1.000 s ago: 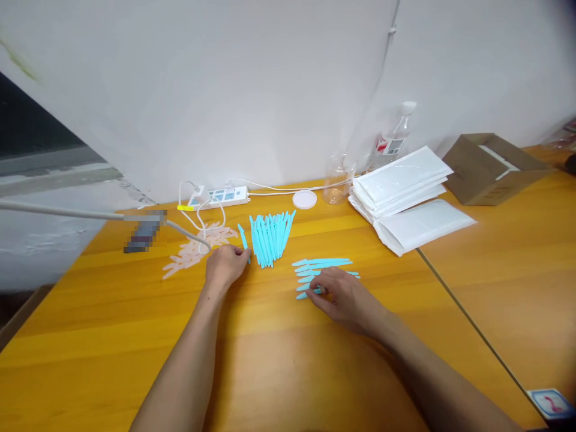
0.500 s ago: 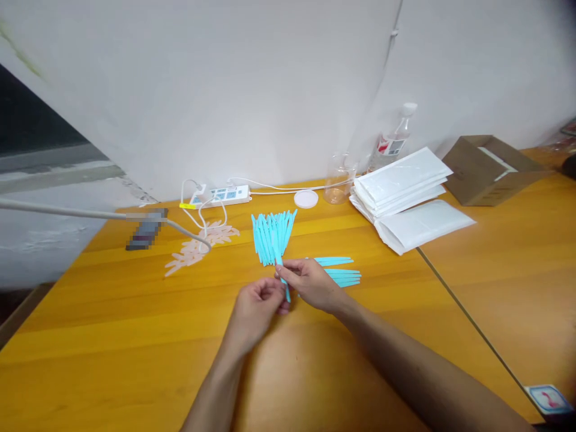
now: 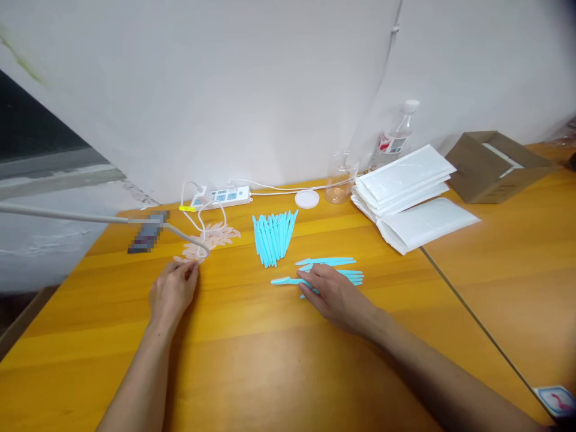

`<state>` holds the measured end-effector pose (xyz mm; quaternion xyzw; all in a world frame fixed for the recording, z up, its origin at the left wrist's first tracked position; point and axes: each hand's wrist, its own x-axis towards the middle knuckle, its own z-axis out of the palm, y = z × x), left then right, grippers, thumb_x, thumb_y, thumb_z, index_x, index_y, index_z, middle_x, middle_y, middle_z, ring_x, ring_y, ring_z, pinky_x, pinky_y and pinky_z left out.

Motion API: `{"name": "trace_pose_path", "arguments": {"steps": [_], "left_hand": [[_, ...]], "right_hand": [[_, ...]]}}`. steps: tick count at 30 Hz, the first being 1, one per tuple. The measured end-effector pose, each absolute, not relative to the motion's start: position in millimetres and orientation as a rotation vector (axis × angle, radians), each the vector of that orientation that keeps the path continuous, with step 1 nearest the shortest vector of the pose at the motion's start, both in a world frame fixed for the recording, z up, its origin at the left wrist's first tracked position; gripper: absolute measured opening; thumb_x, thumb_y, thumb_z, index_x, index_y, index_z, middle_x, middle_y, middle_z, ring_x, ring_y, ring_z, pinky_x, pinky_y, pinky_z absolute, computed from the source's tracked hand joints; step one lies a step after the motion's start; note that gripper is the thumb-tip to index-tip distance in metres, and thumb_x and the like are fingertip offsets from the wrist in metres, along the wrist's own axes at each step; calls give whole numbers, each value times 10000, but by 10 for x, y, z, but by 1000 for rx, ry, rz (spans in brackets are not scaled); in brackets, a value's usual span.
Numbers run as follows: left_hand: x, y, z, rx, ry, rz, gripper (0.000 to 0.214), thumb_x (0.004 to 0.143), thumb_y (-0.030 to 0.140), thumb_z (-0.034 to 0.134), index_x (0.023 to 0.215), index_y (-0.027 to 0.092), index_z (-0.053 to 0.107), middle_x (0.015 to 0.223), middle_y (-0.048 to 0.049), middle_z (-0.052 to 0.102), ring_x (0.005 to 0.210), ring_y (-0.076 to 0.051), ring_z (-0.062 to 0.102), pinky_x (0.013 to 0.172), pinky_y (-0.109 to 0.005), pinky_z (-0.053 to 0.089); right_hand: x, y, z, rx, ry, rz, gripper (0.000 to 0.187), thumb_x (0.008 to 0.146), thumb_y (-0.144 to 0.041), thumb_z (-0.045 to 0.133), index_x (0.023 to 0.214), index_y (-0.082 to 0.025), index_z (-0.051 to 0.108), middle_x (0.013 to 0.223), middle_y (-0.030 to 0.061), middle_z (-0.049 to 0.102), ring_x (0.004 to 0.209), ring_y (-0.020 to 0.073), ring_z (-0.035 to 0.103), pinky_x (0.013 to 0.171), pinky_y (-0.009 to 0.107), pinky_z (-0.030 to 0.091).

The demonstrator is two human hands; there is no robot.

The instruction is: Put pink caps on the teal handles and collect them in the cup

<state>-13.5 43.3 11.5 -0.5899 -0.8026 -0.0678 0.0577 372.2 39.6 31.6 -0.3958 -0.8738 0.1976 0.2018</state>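
Observation:
My left hand is closed, its fingertips pinched at the near edge of the spread of pale pink, translucent covers; any piece between the fingers is hidden. Farther right, my right hand has thumb and fingers around a light blue eyebrow razor whose end sticks out to the left. Under and beside that hand lie several more blue razors, partly covered by it. Between the hands and farther back, a fanned pile of blue razors rests on the table.
A power strip with white cables stands by the wall, and a cable hangs over the pink covers. A blurred phone-like object, round lid, clear jar, bottle, white padded envelopes and open carton line the back.
My hands have parted from the razor they held together. The left moved left to the pink covers. The right moved right and down onto the loose razors.

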Motion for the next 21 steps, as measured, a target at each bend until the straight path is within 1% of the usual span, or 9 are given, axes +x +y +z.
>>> {"name": "trace_pose_path", "arguments": {"steps": [2,4,6,8,10,14,16,17,21], "left_hand": [[-86,388,95,-1811,-2365,-249,370,925,444,457,1049,239,738,1054,-99,705,906,-272,654,712,-344,474],[-39,340,85,-1845,-2295,-243,360,935,448,448,1014,243,734,1079,-87,703,945,-268,648,724,-335,471],[-11,303,79,-1866,-2244,-212,371,952,448,420,1024,236,717,1113,-84,694,975,-267,643,738,-327,466],[0,285,70,-1869,-2218,-199,388,966,440,388,1062,214,688,1130,-94,683,983,-264,641,756,-322,461],[4,281,56,-1870,-2207,-202,396,973,429,363,1074,187,659,1118,-113,675,980,-268,639,772,-325,458],[38,302,27,-1899,-2290,-255,364,959,415,358,1023,166,615,1025,-139,672,963,-288,637,788,-348,456],[123,318,29,-1913,-2417,-430,330,944,427,387,1003,172,587,934,-115,672,885,-268,646,753,-336,461],[199,327,37,-1951,-2483,-579,316,938,440,407,995,177,573,885,-93,664,828,-245,643,726,-320,464],[738,347,128,-2309,-2602,-1307,318,912,496,499,969,188,551,752,5,585,656,-144,567,629,-244,458]], "right_hand": [[3764,418,264,-1084,-2441,523,250,1003,-253,440,1109,-152,642,921,111,643,917,239,594,828,376,498],[3811,449,211,-1074,-2414,509,264,1001,-263,451,1158,-155,635,940,115,659,930,241,604,837,383,502],[3849,474,165,-1087,-2388,496,284,1001,-269,452,1197,-160,626,960,117,668,910,234,612,825,381,506],[3872,483,129,-1088,-2363,473,293,1005,-272,440,1204,-160,624,964,115,673,888,229,615,814,380,510],[3879,474,104,-1085,-2339,461,293,1005,-269,437,1204,-154,620,980,116,677,909,233,617,832,387,512],[3878,435,70,-1088,-2322,464,276,995,-245,462,1203,-150,616,1004,119,683,958,239,618,861,388,516],[3882,431,51,-1086,-2324,451,264,992,-237,464,1189,-154,619,985,116,682,942,236,618,849,382,520],[3886,434,39,-1082,-2324,440,260,993,-238,462,1184,-156,619,980,115,682,937,235,617,845,382,521],[3907,466,-9,-1061,-2310,394,268,1002,-277,452,1176,-158,617,956,114,677,893,229,613,816,381,521]]}}
